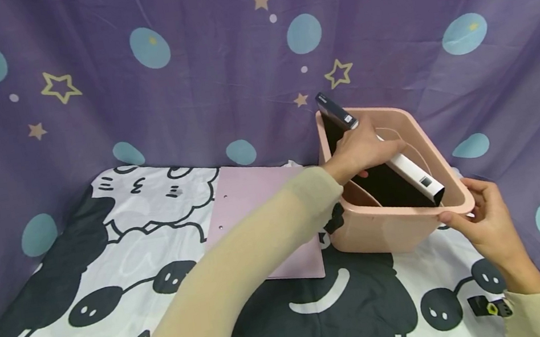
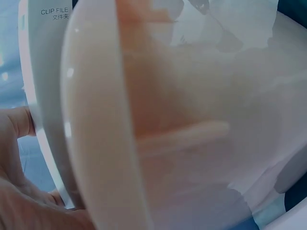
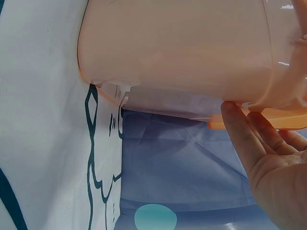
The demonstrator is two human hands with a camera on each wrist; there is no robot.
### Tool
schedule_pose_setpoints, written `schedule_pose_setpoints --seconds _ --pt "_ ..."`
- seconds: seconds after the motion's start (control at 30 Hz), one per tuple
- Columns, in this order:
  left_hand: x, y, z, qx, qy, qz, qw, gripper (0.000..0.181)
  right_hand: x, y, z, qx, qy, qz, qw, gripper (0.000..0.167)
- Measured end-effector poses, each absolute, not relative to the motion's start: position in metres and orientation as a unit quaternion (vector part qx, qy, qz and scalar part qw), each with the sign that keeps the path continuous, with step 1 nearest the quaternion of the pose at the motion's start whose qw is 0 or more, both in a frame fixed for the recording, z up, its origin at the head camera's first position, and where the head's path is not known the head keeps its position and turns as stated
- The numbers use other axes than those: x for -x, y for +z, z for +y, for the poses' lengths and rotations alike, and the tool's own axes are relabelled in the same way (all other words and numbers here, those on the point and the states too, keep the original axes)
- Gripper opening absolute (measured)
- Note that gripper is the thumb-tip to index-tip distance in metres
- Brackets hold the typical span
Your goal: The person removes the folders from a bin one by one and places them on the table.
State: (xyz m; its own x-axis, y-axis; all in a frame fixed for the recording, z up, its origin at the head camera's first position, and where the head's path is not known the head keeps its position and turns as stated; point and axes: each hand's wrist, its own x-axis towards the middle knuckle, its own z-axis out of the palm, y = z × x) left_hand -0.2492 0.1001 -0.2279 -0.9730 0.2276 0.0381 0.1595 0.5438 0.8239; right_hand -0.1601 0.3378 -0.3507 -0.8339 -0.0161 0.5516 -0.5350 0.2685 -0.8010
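A pink plastic bin (image 1: 387,227) stands upright at the right. Slanting inside it is a dark clip file (image 1: 413,174) with a black and white spine; one end rises above the far rim. My left hand (image 1: 363,149) reaches over the bin and grips the file by its spine. In the left wrist view, lettering reading "CLIP FILE" shows on the file (image 2: 45,86), and the left hand (image 2: 29,191) is partly cut off by the frame. My right hand (image 1: 490,224) holds the bin's near right corner at the rim, its fingers against the edge in the right wrist view.
A flat pink folder (image 1: 237,196) with small rivets lies left of the bin, partly behind my left sleeve. Beneath everything is a black and white cartoon-print cloth (image 1: 168,332). A purple curtain (image 1: 215,72) with stars and blue spots hangs close behind the bin.
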Motion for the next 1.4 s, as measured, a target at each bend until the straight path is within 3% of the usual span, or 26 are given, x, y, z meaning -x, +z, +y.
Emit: schedule_pose_setpoints --seconds 0.27,0.6,0.77,1.0,1.23,1.4 --pt "0.251 -0.228 0.095 -0.108 0.483 0.868 0.032 0.049 0.160 -0.350 0.336 -0.186 0.588 -0.755 0.223 0.070" --pt "0.255 -0.220 0.083 -0.091 0.508 0.855 0.047 0.056 0.159 -0.350 0.336 -0.195 0.603 -0.741 0.221 0.071" --pt "0.256 -0.217 0.074 -0.099 0.516 0.849 0.061 0.050 0.159 -0.350 0.336 -0.193 0.600 -0.743 0.224 0.071" --pt "0.257 -0.223 0.066 -0.099 0.501 0.859 0.041 0.041 0.159 -0.350 0.335 -0.193 0.604 -0.740 0.223 0.071" --pt "0.261 -0.230 0.060 -0.096 0.543 0.831 0.075 0.057 0.159 -0.350 0.336 -0.198 0.613 -0.732 0.223 0.071" --pt "0.264 -0.235 0.059 -0.097 0.552 0.823 0.086 0.057 0.160 -0.351 0.336 -0.193 0.607 -0.737 0.224 0.071"
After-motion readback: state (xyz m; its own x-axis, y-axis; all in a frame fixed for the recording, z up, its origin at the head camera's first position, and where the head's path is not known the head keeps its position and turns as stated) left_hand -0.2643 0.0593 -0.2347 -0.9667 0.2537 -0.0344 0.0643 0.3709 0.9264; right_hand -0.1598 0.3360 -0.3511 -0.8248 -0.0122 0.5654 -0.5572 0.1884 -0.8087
